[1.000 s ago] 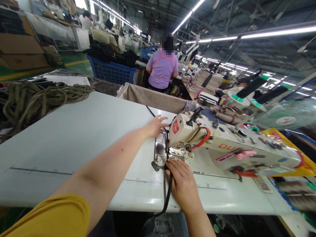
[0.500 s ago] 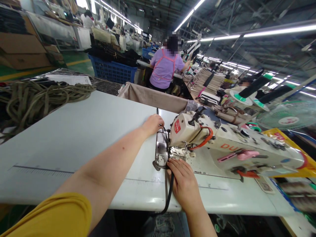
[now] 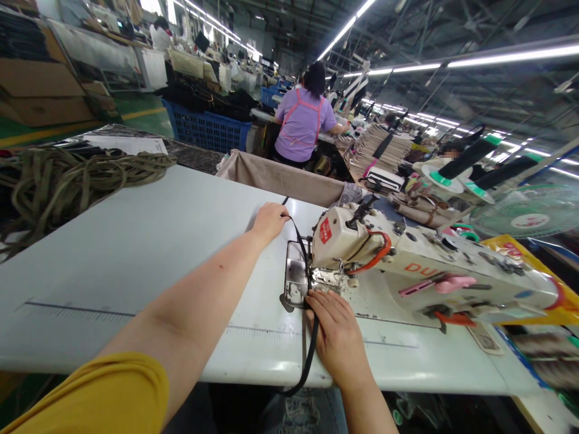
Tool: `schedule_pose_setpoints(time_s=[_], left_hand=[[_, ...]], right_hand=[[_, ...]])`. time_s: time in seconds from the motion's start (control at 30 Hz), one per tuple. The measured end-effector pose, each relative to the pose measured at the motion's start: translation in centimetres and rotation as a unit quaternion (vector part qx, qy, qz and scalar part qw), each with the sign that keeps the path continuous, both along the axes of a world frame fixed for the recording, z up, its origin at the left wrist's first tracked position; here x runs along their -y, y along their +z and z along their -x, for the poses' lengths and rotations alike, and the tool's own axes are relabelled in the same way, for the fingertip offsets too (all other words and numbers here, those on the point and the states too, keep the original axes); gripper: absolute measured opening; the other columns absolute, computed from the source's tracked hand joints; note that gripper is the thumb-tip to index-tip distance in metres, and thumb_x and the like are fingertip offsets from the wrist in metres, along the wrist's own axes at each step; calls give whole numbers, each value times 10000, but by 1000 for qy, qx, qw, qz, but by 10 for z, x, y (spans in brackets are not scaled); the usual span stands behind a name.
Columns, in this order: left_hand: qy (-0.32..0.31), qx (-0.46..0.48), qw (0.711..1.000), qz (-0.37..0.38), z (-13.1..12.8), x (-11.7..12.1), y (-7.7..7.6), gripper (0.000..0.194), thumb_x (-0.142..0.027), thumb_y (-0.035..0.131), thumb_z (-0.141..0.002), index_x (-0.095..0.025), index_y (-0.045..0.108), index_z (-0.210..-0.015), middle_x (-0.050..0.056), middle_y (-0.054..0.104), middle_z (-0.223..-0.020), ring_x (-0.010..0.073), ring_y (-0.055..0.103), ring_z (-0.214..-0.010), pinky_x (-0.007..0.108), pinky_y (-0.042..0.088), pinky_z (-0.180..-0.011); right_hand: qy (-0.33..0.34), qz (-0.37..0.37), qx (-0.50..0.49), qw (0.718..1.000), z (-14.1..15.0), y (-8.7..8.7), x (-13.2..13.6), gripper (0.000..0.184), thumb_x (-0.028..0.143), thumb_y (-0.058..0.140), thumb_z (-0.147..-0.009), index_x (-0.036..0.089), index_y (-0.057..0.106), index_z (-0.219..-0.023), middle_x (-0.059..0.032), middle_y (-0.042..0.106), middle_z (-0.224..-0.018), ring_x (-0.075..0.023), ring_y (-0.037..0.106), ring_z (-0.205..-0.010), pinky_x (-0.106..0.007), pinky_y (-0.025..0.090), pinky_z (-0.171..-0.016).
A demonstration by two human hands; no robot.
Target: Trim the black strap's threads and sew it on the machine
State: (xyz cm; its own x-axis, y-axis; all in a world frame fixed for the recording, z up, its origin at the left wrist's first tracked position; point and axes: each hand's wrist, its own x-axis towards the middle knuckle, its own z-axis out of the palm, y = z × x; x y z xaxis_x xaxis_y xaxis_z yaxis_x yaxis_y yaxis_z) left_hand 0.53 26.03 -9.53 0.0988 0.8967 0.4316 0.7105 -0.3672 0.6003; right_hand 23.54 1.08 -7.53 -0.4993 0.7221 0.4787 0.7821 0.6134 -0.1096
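Note:
A narrow black strap (image 3: 312, 346) runs through the needle area of a white sewing machine (image 3: 362, 241). Behind the machine head, my left hand (image 3: 270, 222) pinches the strap's far stretch between thumb and fingers. My right hand (image 3: 335, 322) lies at the front edge of the metal needle plate (image 3: 296, 272), its fingers closed over the strap by the presser foot. From there the strap curves down over the table's front edge. The strap's far tip shows just past my left hand.
Olive straps (image 3: 85, 175) lie heaped on the left of the white table (image 3: 181, 241). A beige cloth trough (image 3: 280, 176) borders the far edge. Beyond sit a blue basket (image 3: 205, 125) and a co-worker in purple (image 3: 299, 126). A fan (image 3: 534, 217) stands at the right.
My left hand has moved a little left and away from the machine, drawing the far stretch of strap with it. My right hand stays in place.

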Motion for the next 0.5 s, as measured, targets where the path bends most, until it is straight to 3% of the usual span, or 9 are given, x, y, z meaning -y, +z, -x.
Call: schedule_pose_setpoints(time_s=[0.27,0.5], left_hand=[[82,77,994,10,9,-1,2,57,-219,712,-872,-238,739,-825,81,736,-991,295,637,-1052,459,475,-1051],[158,150,976,15,19,-3,3,50,-186,706,-865,-234,710,-851,94,662,-1085,288,587,-1180,455,423,-1131]], right_hand=[[3,4,-3,1000,0,1,-1,312,164,566,-1030,213,683,-1316,-110,744,-1303,-251,702,-1211,-529,530,-1128],[3,2,-2,1000,-1,0,-1,300,169,559,-1036,207,679,-1308,-111,746,-1296,-256,705,-1202,-540,537,-1114]])
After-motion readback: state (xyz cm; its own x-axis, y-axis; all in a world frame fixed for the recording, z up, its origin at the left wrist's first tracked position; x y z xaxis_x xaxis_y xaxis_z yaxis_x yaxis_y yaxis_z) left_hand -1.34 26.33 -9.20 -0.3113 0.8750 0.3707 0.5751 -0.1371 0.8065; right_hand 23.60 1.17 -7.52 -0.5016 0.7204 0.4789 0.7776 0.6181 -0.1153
